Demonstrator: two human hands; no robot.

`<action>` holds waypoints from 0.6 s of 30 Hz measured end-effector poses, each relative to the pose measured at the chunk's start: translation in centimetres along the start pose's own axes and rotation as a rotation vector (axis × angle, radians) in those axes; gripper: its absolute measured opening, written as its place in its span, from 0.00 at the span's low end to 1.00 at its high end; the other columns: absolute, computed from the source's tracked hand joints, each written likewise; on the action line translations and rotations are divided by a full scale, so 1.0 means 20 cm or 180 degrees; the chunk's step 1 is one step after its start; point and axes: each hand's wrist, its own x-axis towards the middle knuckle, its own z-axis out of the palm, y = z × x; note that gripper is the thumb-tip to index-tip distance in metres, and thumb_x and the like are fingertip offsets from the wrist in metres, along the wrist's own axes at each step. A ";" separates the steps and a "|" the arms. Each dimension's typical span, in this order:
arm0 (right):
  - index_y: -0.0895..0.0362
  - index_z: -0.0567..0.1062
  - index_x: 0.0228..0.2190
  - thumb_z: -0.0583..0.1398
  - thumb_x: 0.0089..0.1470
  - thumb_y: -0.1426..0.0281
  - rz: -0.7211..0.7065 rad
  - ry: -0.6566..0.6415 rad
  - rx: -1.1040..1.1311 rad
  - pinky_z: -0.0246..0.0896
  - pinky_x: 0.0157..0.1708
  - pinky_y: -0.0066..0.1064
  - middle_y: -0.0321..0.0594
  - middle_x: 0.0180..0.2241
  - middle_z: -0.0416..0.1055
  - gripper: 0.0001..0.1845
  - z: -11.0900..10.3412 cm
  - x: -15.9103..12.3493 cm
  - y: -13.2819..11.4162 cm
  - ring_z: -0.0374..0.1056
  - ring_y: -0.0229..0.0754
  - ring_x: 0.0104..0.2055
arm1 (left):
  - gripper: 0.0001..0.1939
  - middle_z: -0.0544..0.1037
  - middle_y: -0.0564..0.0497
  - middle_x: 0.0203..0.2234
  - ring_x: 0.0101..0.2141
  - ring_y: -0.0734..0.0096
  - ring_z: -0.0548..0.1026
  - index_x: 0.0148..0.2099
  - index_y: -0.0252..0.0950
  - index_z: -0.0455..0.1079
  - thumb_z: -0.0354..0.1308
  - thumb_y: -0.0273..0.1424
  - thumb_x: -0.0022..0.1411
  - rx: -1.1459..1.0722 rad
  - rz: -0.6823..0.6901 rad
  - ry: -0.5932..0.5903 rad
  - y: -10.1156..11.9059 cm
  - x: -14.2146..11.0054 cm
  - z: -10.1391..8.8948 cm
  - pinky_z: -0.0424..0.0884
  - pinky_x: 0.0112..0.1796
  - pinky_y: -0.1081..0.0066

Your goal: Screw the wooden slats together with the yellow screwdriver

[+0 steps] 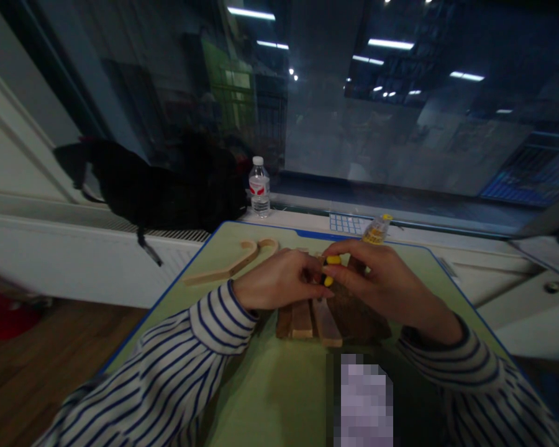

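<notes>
My right hand pinches a small yellow-and-black object between thumb and fingers; its kind is partly hidden. Right beside it, my left hand is closed, the fingers curled at the object's left side, and what they grip is hidden. Below both hands lie two light wooden strips on a dark brown board. The strips' far ends are covered by my fingers. To the left of my left hand, a curved wooden piece with a hooked end rests on the table.
The pale green table has a blue edge. On the sill behind stand a water bottle and a clear yellow-capped bottle, near a blue-and-white grid. A black bag lies left. A blurred patch covers the near side.
</notes>
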 end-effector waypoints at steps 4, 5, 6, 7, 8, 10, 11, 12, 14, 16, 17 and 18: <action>0.53 0.73 0.40 0.58 0.57 0.64 0.0002 0.0009 0.0007 0.62 0.28 0.25 0.35 0.34 0.75 0.10 -0.01 -0.01 0.00 0.67 0.33 0.27 | 0.13 0.77 0.53 0.29 0.29 0.73 0.72 0.40 0.36 0.75 0.58 0.39 0.58 -0.0065 -0.0011 0.0023 -0.01 0.00 0.01 0.60 0.29 0.74; 0.53 0.73 0.41 0.58 0.57 0.64 0.0022 0.0014 0.0008 0.62 0.28 0.25 0.36 0.36 0.75 0.11 -0.01 -0.01 0.00 0.67 0.32 0.26 | 0.13 0.77 0.53 0.28 0.29 0.73 0.72 0.39 0.35 0.75 0.58 0.39 0.58 -0.0072 -0.0003 0.0037 -0.01 0.00 0.01 0.60 0.29 0.74; 0.54 0.73 0.43 0.57 0.57 0.64 0.0052 0.0007 0.0014 0.63 0.27 0.25 0.36 0.37 0.75 0.12 -0.01 -0.01 0.00 0.67 0.32 0.26 | 0.12 0.76 0.53 0.28 0.28 0.74 0.71 0.39 0.35 0.75 0.58 0.38 0.58 -0.0085 0.0008 0.0049 -0.01 0.00 0.01 0.59 0.29 0.74; 0.54 0.72 0.45 0.57 0.58 0.65 0.0074 -0.0005 0.0020 0.63 0.27 0.25 0.37 0.39 0.75 0.14 -0.02 -0.02 -0.01 0.67 0.32 0.26 | 0.11 0.76 0.54 0.28 0.28 0.74 0.71 0.38 0.35 0.74 0.58 0.38 0.58 -0.0096 0.0017 0.0059 -0.01 0.00 0.01 0.59 0.28 0.74; 0.54 0.71 0.46 0.57 0.58 0.66 0.0081 -0.0019 0.0015 0.64 0.28 0.24 0.38 0.41 0.75 0.15 -0.02 -0.02 -0.01 0.68 0.32 0.27 | 0.11 0.76 0.54 0.27 0.27 0.75 0.71 0.37 0.35 0.74 0.58 0.37 0.58 -0.0101 0.0022 0.0066 -0.01 0.00 0.01 0.58 0.28 0.74; 0.55 0.70 0.48 0.56 0.58 0.70 0.0049 -0.0051 -0.0018 0.65 0.31 0.25 0.38 0.42 0.75 0.16 -0.02 -0.02 -0.01 0.70 0.33 0.31 | 0.10 0.75 0.55 0.26 0.26 0.75 0.70 0.35 0.35 0.74 0.58 0.37 0.58 -0.0086 0.0019 0.0079 -0.01 0.00 0.01 0.58 0.28 0.74; 0.55 0.70 0.49 0.55 0.58 0.71 0.0005 -0.0070 -0.0040 0.65 0.34 0.25 0.38 0.43 0.75 0.16 -0.03 -0.02 -0.01 0.70 0.34 0.34 | 0.10 0.75 0.55 0.25 0.26 0.75 0.70 0.35 0.35 0.74 0.58 0.37 0.58 -0.0066 0.0009 0.0083 -0.01 0.00 0.02 0.58 0.27 0.74; 0.55 0.70 0.48 0.55 0.58 0.73 -0.0038 -0.0087 -0.0053 0.65 0.36 0.25 0.37 0.43 0.75 0.16 -0.03 -0.02 -0.01 0.71 0.34 0.36 | 0.11 0.75 0.54 0.25 0.26 0.75 0.70 0.34 0.35 0.74 0.58 0.37 0.58 -0.0041 -0.0005 0.0087 -0.01 0.00 0.02 0.58 0.27 0.74; 0.55 0.72 0.47 0.54 0.58 0.75 -0.0128 -0.0112 -0.0031 0.64 0.40 0.25 0.36 0.43 0.75 0.15 -0.03 -0.02 -0.01 0.70 0.34 0.40 | 0.11 0.76 0.53 0.26 0.26 0.74 0.70 0.34 0.34 0.74 0.58 0.38 0.58 0.0012 -0.0034 0.0095 -0.01 0.00 0.01 0.58 0.27 0.74; 0.55 0.72 0.45 0.54 0.58 0.75 -0.0198 -0.0112 -0.0002 0.63 0.42 0.23 0.35 0.42 0.75 0.14 -0.03 -0.02 -0.01 0.70 0.33 0.41 | 0.12 0.75 0.53 0.25 0.26 0.74 0.70 0.33 0.34 0.74 0.58 0.38 0.58 0.0069 -0.0043 0.0085 -0.01 0.00 0.01 0.58 0.27 0.74; 0.55 0.72 0.45 0.54 0.58 0.75 -0.0219 -0.0101 0.0003 0.62 0.43 0.23 0.35 0.42 0.75 0.14 -0.03 -0.01 -0.01 0.70 0.33 0.41 | 0.11 0.75 0.52 0.25 0.26 0.74 0.70 0.33 0.33 0.74 0.57 0.37 0.58 0.0096 -0.0040 0.0077 0.00 0.00 0.01 0.58 0.27 0.74; 0.55 0.72 0.45 0.54 0.58 0.74 -0.0228 -0.0091 0.0001 0.62 0.43 0.23 0.35 0.42 0.75 0.13 -0.03 -0.01 -0.01 0.70 0.33 0.42 | 0.11 0.75 0.52 0.25 0.26 0.74 0.70 0.33 0.33 0.74 0.57 0.37 0.58 0.0118 -0.0032 0.0067 0.00 0.00 0.00 0.58 0.27 0.74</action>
